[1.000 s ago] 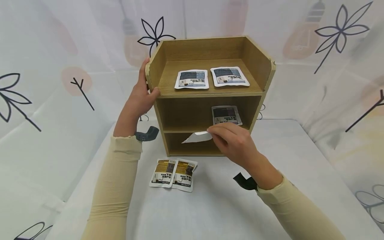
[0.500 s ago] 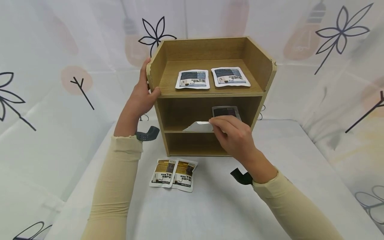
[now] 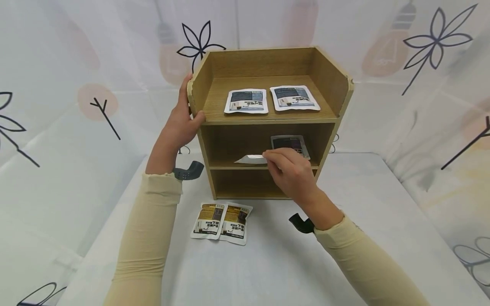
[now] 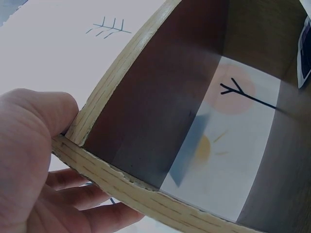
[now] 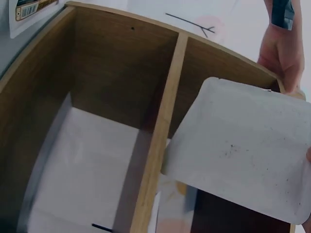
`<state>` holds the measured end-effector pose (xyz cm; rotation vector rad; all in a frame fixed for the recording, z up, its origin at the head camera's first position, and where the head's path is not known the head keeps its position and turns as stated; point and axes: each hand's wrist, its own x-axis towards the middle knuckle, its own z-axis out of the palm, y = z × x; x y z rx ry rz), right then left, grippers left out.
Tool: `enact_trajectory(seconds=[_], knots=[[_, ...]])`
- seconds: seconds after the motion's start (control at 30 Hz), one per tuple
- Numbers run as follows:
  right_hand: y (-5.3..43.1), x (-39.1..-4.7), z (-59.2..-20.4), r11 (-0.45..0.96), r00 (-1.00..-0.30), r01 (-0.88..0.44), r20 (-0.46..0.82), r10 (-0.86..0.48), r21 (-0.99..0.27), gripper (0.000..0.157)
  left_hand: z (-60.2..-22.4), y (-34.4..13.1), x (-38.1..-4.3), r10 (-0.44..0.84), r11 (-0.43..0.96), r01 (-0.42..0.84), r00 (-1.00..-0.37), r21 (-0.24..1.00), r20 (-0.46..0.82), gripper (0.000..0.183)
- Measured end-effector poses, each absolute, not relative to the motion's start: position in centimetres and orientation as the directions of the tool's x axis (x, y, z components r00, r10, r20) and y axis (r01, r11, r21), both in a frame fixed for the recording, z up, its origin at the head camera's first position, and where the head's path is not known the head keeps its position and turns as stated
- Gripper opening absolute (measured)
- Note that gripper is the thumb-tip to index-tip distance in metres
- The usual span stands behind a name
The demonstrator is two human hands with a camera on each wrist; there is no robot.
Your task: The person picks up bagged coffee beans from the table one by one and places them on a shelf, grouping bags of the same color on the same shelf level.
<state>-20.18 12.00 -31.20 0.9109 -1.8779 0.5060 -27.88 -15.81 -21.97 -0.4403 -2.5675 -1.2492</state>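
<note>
My left hand [image 3: 181, 121] grips the left side panel of a small wooden shelf [image 3: 260, 63], thumb on the front and fingers outside. In the left wrist view that hand [image 4: 34, 145] holds the panel's edge. Between thumb and fingers of my right hand [image 3: 292, 172], a flat white pouch [image 3: 250, 160] is pinched by its right end. It is held nearly level in front of the middle compartment, and its blank white side [image 5: 243, 145] shows in the right wrist view. A dark-labelled pouch [image 3: 291, 142] lies at the right of that compartment, partly behind my right hand.
Two blue-labelled pouches [image 3: 246, 101] lie side by side on the shelf's top board. Two brown-labelled pouches [image 3: 234, 223] lie overlapping on the white table [image 3: 268, 267], in front of the shelf's left side. A patterned white curtain [image 3: 130, 55] hangs behind.
My right hand has risen with the pouch, from the lower compartment's level to the middle one, then drifted slightly left. The pouch now looks flatter. My left hand stays on the shelf.
</note>
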Motion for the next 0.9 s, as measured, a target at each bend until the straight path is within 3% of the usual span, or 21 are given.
enact_trajectory(seconds=[0.9], knots=[[9.4, -22.4, -34.8, 0.706, -0.439, -0.7, 0.719, -0.539, 0.102, 0.015, -22.1, -15.9, -27.8, 0.158, 0.577, 0.382, -0.919, 0.722, 0.36, 0.085]])
